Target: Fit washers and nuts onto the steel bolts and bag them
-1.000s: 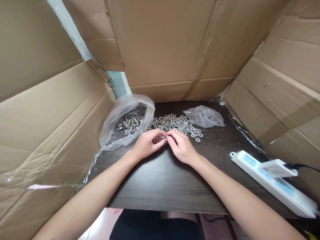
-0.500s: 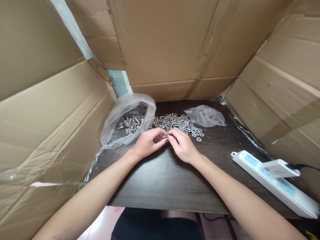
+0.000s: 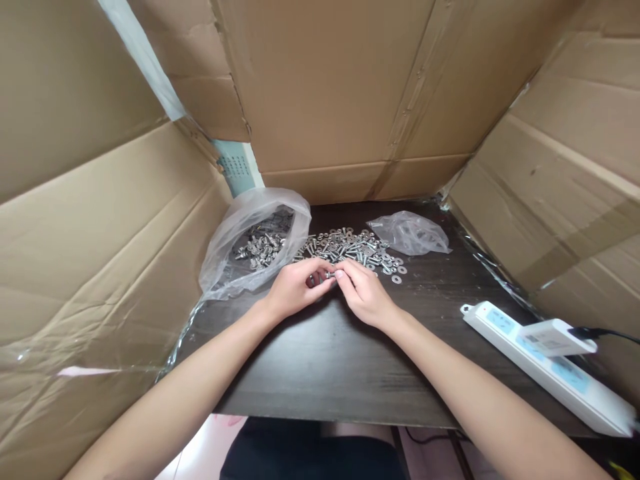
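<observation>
Hands unmoved, fingers (image 3: 341, 274) hiding small bolt (image 3: 329, 274)

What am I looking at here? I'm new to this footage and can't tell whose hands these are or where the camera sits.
The camera is worn on a person's head, looking down at their own bare hands. The left hand and right hand meet over a dark wooden table, pinching a small silver metal bolt between the fingertips. Behind them lie a loose pile of silver bolts and washers, a clear plastic bag holding more bolts and a crumpled clear bag. A white power strip lies at right. Brown cardboard walls surround the table.
</observation>
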### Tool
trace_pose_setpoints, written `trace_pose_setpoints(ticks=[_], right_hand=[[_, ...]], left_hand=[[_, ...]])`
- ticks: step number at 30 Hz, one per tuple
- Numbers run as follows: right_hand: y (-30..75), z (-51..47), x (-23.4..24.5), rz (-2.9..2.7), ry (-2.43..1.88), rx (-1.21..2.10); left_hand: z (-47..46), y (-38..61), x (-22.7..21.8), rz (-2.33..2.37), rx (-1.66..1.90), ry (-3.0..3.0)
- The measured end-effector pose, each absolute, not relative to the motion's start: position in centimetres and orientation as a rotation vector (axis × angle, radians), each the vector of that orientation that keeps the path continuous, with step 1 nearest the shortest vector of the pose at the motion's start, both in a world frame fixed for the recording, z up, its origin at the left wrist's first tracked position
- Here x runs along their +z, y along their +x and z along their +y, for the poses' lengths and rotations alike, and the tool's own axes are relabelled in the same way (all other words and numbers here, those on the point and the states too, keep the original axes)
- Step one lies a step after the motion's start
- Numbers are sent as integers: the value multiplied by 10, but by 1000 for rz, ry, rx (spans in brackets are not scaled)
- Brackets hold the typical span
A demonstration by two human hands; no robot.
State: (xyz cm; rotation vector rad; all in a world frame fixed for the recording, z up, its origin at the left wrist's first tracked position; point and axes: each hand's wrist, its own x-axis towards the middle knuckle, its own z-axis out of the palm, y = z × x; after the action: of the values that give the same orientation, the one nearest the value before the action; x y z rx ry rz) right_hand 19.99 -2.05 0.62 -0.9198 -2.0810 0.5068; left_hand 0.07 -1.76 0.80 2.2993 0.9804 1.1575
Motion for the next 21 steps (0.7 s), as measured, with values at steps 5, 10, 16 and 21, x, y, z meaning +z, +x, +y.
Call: trace_pose_setpoints(ticks=[5, 10, 16, 21], right_hand=[[200, -20, 6, -2078, -922, 489], [200, -20, 6, -2083, -931, 485], [198, -20, 5, -2079, -940, 480], [198, -19, 5, -2101, -945, 467]], left_hand=[[-17, 0, 8, 967, 1163, 2303], [-17, 1, 8, 966, 1155, 2299], [-17, 1, 8, 968, 1151, 2293], [-18, 1, 8, 956, 1150, 2309]])
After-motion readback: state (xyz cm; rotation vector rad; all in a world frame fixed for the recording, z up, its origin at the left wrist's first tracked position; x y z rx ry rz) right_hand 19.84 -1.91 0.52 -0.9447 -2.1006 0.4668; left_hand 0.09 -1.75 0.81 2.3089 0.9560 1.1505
